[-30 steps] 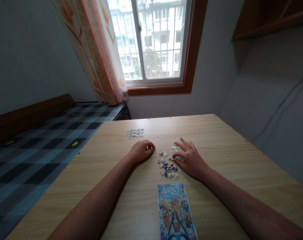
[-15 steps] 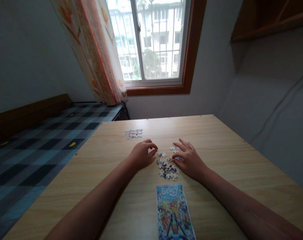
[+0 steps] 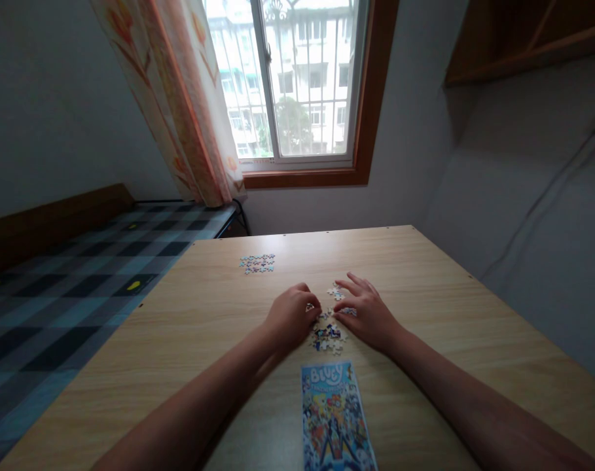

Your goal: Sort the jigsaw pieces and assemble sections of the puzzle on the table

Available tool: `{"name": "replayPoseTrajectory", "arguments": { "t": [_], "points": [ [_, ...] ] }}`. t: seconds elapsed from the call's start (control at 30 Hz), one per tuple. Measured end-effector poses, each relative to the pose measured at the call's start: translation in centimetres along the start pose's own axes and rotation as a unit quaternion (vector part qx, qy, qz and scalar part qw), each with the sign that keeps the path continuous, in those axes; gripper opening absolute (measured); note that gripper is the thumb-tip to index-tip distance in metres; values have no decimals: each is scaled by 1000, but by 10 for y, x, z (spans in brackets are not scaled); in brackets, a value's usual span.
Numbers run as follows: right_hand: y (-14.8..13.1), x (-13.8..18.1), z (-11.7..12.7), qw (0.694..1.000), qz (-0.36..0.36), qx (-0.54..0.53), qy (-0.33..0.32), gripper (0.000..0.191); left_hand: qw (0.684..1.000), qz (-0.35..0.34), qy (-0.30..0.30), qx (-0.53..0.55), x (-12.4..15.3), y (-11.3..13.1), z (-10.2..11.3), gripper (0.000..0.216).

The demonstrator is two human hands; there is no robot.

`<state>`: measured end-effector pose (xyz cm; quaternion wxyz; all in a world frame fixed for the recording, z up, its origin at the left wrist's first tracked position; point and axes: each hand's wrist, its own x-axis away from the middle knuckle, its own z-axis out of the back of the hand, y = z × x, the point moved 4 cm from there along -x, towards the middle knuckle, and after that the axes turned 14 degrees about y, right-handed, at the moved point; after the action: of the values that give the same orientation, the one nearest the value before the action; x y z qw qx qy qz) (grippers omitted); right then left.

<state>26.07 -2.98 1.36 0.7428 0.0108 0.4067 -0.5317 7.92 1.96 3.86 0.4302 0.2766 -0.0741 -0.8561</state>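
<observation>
Loose jigsaw puzzle pieces [image 3: 329, 332] lie in a small pile on the table, some dark and coloured, others pale. At the pile's left edge, my left hand [image 3: 293, 315] has thumb and forefinger closed together, low over the pieces; whatever is between the tips is too small to make out. My right hand [image 3: 368, 313] rests on the right side with its fingers spread, thumb and forefinger apart at the pile's edge. A few pieces [image 3: 335, 293] lie by its fingertips, and others are partly hidden under its palm.
Farther back on the left, several puzzle pieces [image 3: 258, 263] are laid out in rows. A colourful sheet marked "Bluey" [image 3: 334, 415] lies nearest me on the wooden table [image 3: 203, 301]. A bed with a checked cover [image 3: 91, 281] adjoins on the left; a window [image 3: 307, 85] is ahead.
My left hand has moved right and slightly nearer to me, down to the pile, and its fingers have closed. My right hand has stayed nearly in place. The view has shifted a little.
</observation>
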Motion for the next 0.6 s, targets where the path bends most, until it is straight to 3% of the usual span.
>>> {"name": "replayPoseTrajectory", "arguments": {
  "t": [0.23, 0.6],
  "points": [
    [8, -1, 10, 998, -28, 19, 46, 26, 1000, 14, 15, -4, -3, -8, 4, 16],
    [-7, 1, 5, 999, -7, 40, -35, 27, 998, -11, -31, -44, 4, 10, 0, 15]
  ]
}}
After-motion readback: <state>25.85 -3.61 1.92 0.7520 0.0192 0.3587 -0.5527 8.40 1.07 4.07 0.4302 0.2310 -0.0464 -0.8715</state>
